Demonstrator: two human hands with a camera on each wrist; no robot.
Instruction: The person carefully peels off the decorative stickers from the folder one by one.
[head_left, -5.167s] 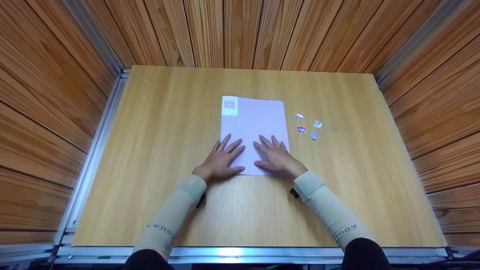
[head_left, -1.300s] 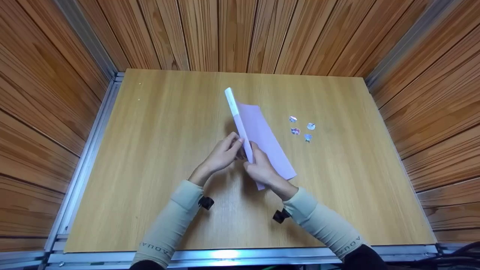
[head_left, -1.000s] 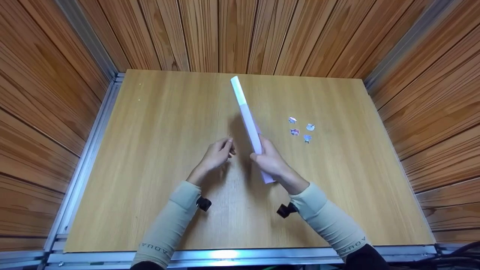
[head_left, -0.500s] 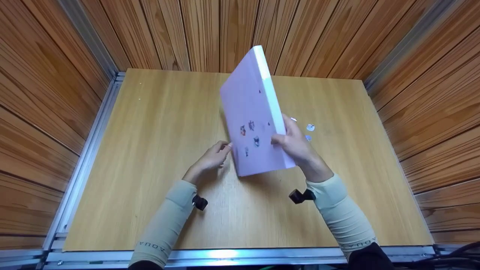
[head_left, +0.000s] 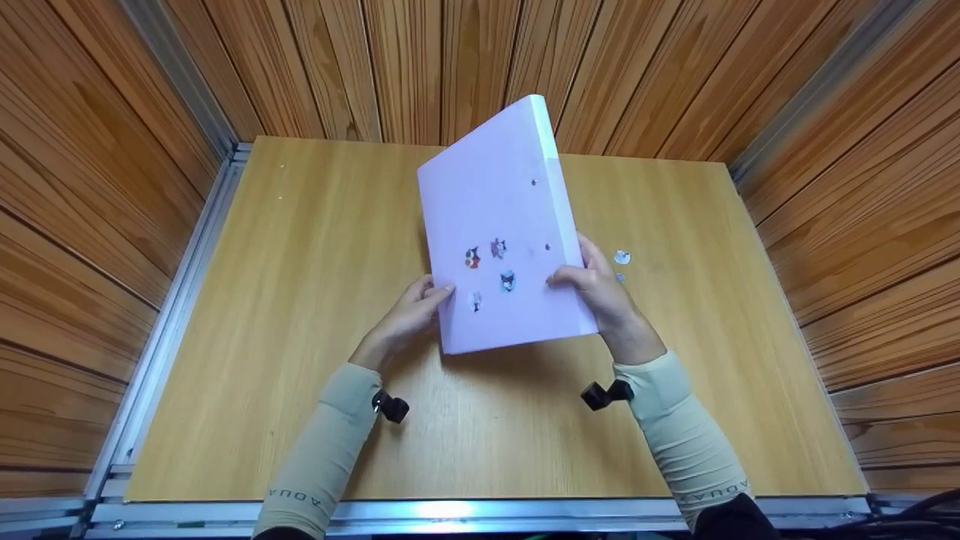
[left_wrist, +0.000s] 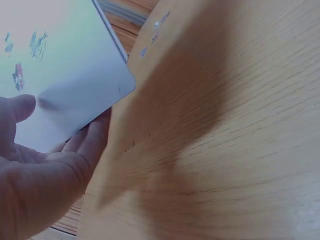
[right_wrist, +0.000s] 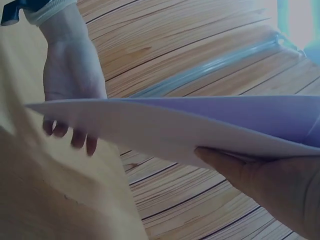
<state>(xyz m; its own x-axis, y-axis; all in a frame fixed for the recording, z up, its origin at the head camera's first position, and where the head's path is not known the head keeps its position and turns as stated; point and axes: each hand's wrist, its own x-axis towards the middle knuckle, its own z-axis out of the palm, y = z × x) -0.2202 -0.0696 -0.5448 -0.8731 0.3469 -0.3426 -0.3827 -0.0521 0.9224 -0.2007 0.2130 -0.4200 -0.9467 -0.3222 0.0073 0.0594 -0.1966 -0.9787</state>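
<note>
A lilac file folder (head_left: 487, 195) is held up off the table, tilted, its pale spine on the right. Several cartoon stickers (head_left: 508, 281) sit on the lower part of the cover facing me. My right hand (head_left: 604, 296) grips the spine side, thumb on that cover, other fingers behind. My left hand (head_left: 405, 315) holds the opposite lower edge; in the left wrist view the thumb of the left hand (left_wrist: 45, 175) lies on the cover and its fingers go underneath. From the right wrist view, the folder (right_wrist: 150, 125) appears edge-on, its covers slightly parted.
Right of the folder, a loose sticker (head_left: 622, 257) lies on the wooden table (head_left: 480, 442), with another partly hidden behind the right hand. Wood-plank walls (head_left: 97, 225) enclose the back and sides. A metal rail (head_left: 480, 514) runs along the front edge.
The folder, first flat under both hands, was lifted and turned, bringing the stickered cover into view. Most recently, the left hand has taken hold of its left edge. Loose stickers became partly covered.
</note>
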